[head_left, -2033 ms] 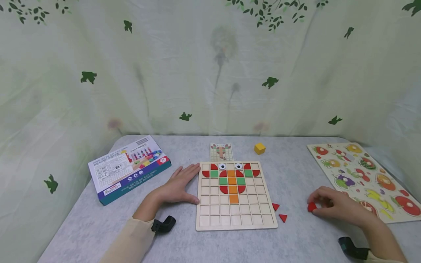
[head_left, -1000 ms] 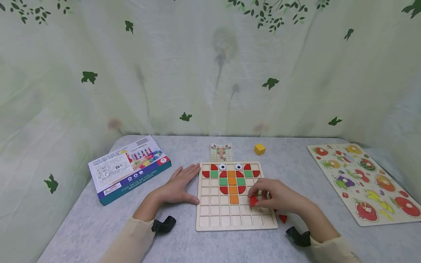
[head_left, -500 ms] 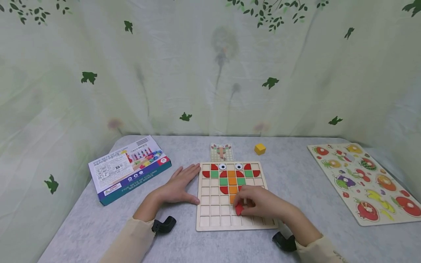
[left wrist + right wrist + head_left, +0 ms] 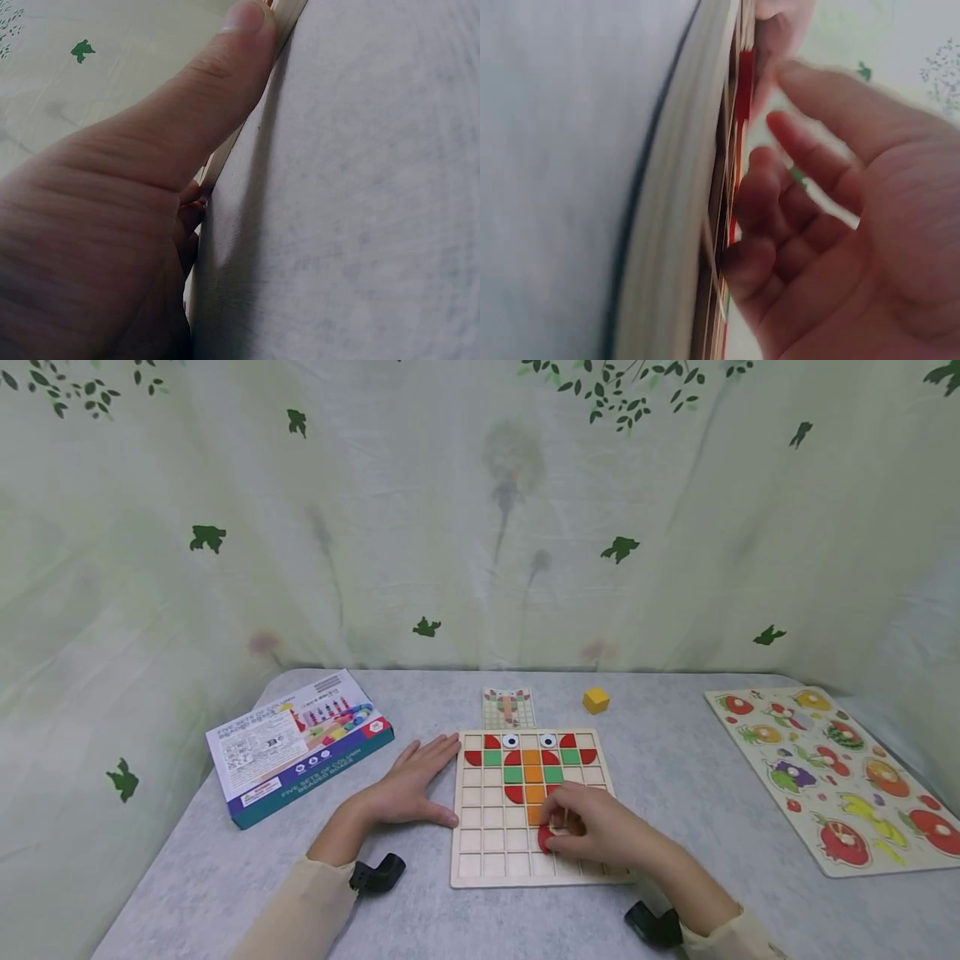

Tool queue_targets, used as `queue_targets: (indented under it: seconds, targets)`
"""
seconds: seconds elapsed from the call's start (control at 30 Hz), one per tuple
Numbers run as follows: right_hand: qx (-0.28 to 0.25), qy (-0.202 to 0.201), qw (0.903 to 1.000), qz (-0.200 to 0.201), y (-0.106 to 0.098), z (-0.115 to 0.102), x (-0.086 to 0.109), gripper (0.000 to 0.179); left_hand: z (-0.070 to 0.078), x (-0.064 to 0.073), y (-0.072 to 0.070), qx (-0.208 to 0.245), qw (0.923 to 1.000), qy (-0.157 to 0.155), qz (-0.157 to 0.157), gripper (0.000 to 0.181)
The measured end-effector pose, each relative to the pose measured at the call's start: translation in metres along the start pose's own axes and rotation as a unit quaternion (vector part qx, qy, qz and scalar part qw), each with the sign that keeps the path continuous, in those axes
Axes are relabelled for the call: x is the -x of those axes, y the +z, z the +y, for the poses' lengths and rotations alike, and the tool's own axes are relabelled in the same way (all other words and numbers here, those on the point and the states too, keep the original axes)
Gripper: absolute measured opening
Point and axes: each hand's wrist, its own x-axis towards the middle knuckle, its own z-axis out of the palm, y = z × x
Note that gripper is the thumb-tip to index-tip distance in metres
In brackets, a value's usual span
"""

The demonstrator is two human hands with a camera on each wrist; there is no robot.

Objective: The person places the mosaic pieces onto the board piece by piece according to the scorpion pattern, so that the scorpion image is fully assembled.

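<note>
My right hand (image 4: 592, 827) is over the lower right half of a wooden grid board (image 4: 483, 864), with thumb and fingertips pinched at a red rounded piece (image 4: 543, 839). That piece is low over the grid, just below the lowest orange square (image 4: 535, 815) and slightly to its right. In the right wrist view, a red piece (image 4: 745, 84) stands out from the board right by the fingertips. My left hand (image 4: 412, 789) lies flat on the table, fingers spread, thumb (image 4: 244, 19) and fingertips at the board's left edge. Red, green and orange pieces and two eye pieces fill upper cells.
Behind the board lies a small pattern card (image 4: 508, 707), with a yellow block (image 4: 596, 700) to its right. A blue and white box (image 4: 300, 747) is at left, a fruit puzzle board (image 4: 813, 852) at right. A leaf-print curtain (image 4: 450, 527) hangs behind the table.
My right hand has carried the red piece from beside the fruit puzzle leftward to the grid, and is now lower over the cells. Its arm covers the two red triangles. The left hand stays put.
</note>
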Motion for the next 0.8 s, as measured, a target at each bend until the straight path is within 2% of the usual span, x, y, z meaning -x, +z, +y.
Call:
queue_targets:
  seconds: [0.17, 0.33, 0.8]
  targets:
    - [-0.009, 0.025, 0.9991, 0.033, 0.007, -0.002, 0.003, 0.021, 0.001, 0.0, 0.0, 0.001, 1.0, 0.001, -0.001, 0.118]
    - [0.003, 0.024, 0.9984, 0.051, 0.01, -0.003, 0.004, 0.024, 0.004, 0.001, -0.001, 0.009, 0.9999, 0.004, 0.002, 0.117]
    - [0.004, -0.013, 0.9991, 0.04, 0.012, 0.0, 0.004, 0.018, 0.005, 0.001, -0.001, 0.01, 0.9999, 0.003, 0.005, 0.117]
